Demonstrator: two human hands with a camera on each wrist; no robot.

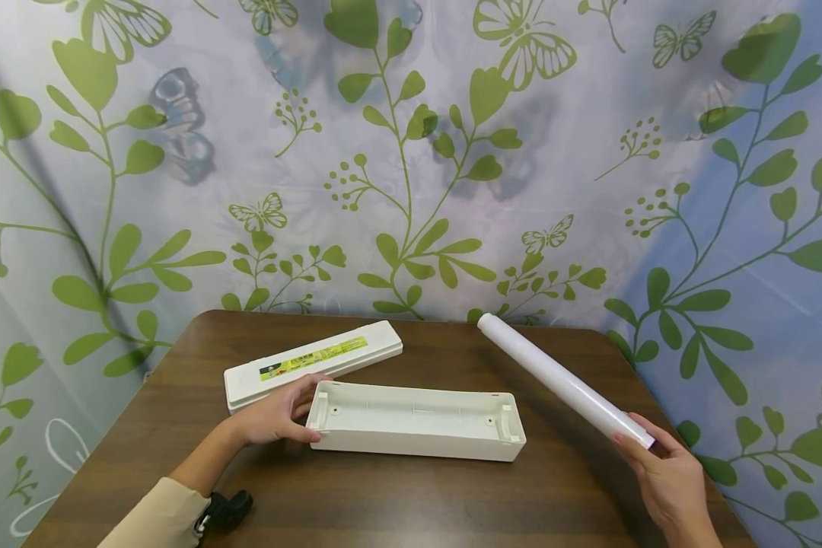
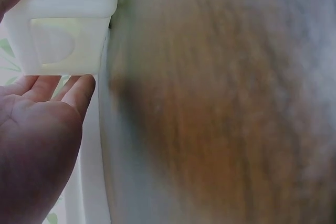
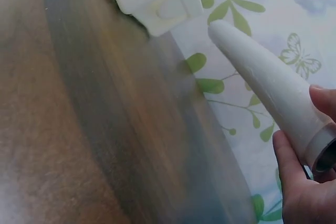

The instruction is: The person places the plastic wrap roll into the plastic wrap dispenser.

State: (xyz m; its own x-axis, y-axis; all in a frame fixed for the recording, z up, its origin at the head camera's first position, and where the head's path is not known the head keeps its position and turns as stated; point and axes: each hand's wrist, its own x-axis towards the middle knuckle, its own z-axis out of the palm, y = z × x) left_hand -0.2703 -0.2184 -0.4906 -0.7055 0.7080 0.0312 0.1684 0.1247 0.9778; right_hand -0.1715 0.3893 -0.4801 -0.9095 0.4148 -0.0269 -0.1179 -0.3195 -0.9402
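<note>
An open white plastic wrap dispenser box lies on the table, its hollow inside facing up with small holders at both ends. My left hand grips its left end, thumb at the front and fingers behind; the left wrist view shows the hand against the box's end wall. To the right, my right hand holds a glossy white roll of plastic wrap by its near end. The roll slants up and to the left, apart from the box. In the right wrist view, its hollow core shows between thumb and fingers.
Behind the box lies its long white lid with a yellow-green label, close to my left fingers. Both rest on a brown wooden table. A leaf-and-butterfly patterned curtain hangs along the table's back edge.
</note>
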